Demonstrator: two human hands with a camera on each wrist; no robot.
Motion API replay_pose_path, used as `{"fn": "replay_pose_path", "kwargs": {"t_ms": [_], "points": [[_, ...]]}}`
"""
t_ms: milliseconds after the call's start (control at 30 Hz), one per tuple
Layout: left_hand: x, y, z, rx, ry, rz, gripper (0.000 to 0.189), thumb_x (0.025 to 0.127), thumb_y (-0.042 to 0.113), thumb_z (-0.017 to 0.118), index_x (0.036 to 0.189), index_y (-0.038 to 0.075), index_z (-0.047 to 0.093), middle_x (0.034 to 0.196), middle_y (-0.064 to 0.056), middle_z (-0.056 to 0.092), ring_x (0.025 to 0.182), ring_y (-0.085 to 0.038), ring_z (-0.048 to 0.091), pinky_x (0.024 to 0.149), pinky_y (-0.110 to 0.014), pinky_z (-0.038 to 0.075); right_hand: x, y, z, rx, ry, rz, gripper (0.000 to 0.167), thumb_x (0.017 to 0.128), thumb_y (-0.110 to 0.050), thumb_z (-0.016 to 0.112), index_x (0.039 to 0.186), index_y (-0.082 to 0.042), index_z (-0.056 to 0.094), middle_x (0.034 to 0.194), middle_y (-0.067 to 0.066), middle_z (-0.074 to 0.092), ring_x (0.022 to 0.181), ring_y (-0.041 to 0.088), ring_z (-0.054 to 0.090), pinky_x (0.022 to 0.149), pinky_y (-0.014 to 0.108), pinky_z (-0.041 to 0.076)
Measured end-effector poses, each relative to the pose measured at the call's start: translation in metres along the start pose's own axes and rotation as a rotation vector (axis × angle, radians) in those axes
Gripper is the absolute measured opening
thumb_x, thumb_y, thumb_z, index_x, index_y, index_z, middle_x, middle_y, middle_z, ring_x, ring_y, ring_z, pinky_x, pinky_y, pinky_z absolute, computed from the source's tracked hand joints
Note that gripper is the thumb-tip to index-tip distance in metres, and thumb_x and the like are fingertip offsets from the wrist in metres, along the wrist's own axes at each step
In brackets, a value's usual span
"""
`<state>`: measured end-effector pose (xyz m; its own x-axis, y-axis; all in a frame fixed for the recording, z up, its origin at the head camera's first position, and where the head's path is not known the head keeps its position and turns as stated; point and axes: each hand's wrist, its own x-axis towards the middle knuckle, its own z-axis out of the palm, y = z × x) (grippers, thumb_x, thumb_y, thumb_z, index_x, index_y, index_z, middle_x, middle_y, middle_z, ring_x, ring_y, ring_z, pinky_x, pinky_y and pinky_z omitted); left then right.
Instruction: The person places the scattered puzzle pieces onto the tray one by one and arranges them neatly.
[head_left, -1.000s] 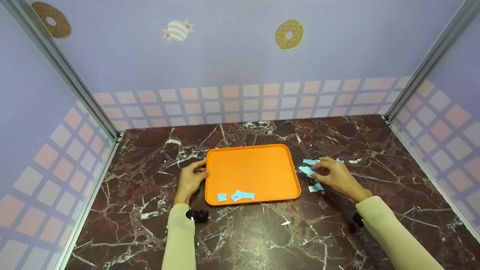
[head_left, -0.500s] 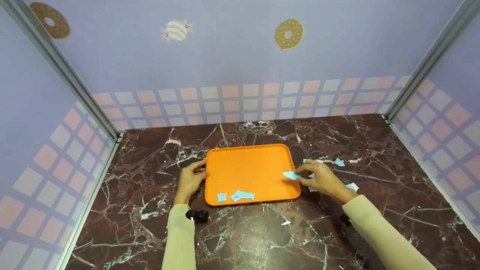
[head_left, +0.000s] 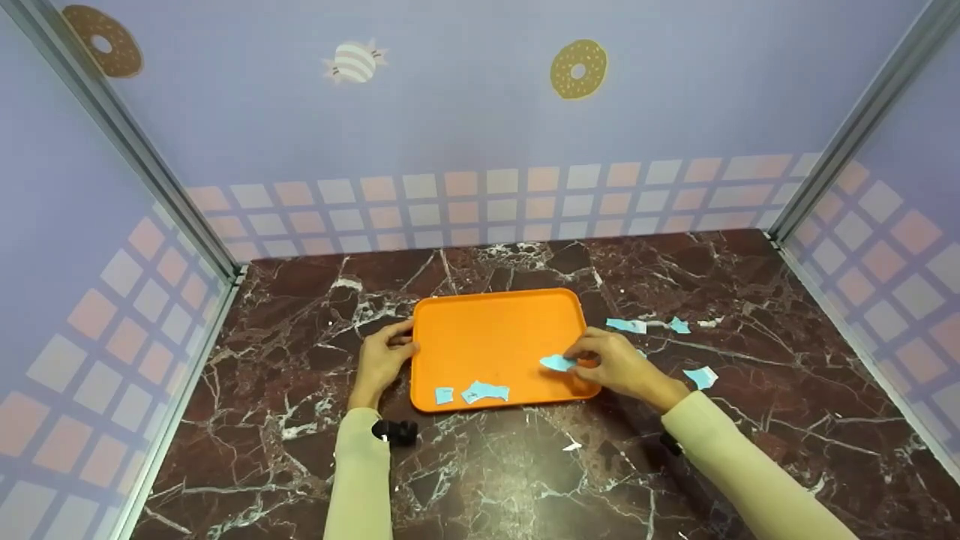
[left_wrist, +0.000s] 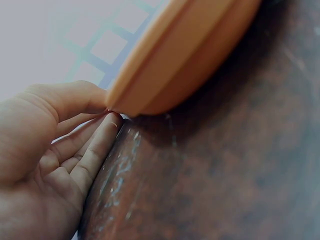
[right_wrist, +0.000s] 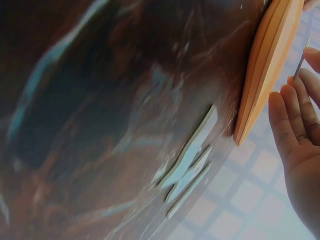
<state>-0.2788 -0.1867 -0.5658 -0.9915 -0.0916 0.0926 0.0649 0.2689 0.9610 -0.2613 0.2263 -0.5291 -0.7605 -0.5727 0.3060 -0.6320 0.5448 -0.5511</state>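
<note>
The step in hand looks to be bringing a blue scrap across to the orange tray, which lies at the centre of the head view on the marbled counter. The person's right grip pinches that scrap above the tray's right part, fingertips together on it. The left grip is clamped at the tray's left edge, its thumb against the rim and its fingers at the underside in the left wrist view. The next move seems to call for lowering the scrap flat near the others without nudging them, then letting go.

Counted: one tray, two grips, one scrap held. Along the tray's lower left lie a lone piece and, just beside it, a cluster that reads as two overlapping pieces. Right of centre on the counter, three loose pieces show clearly, plus a sliver half hidden behind the right grip.
</note>
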Motion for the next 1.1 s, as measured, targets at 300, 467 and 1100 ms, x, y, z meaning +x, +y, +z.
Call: {"fn": "replay_pose_path", "kwargs": {"t_ms": [300,467,1100], "points": [[0.001,0.0,0.001,-0.023,0.01,0.011,0.044,0.09,-0.009,0.075,0.134,-0.005,0.071,0.116,-0.026,0.074,0.103,-0.038,0.074,0.077,-0.019,0.058,0.008,-0.007,0.016,0.007,-0.035,-0.085,0.017,0.088,-0.003,0.084,0.105,-0.004,0.082,0.099,0.005,0.071,0.086,0.022,0.068,0.077,0.039,0.061],[0.001,0.0,0.001,-0.025,0.009,0.013,0.044,0.09,-0.009,0.075,0.133,-0.006,0.071,0.114,-0.026,0.074,0.103,-0.038,0.074,0.076,-0.018,0.057,0.011,-0.01,0.023,-0.01,-0.079,-0.086,0.018,0.089,-0.007,0.085,0.106,-0.005,0.082,0.1,0.004,0.071,0.086,0.02,0.067,0.078,0.037,0.059],[0.001,-0.002,0.001,-0.032,0.021,0.04,0.042,0.089,-0.011,0.074,0.131,-0.009,0.071,0.115,-0.028,0.074,0.1,-0.039,0.074,0.076,-0.019,0.058,0.012,-0.016,0.029,0.022,-0.157,-0.082,0.017,0.09,-0.008,0.086,0.106,-0.004,0.082,0.097,0.003,0.068,0.086,0.017,0.067,0.077,0.03,0.06]]}}
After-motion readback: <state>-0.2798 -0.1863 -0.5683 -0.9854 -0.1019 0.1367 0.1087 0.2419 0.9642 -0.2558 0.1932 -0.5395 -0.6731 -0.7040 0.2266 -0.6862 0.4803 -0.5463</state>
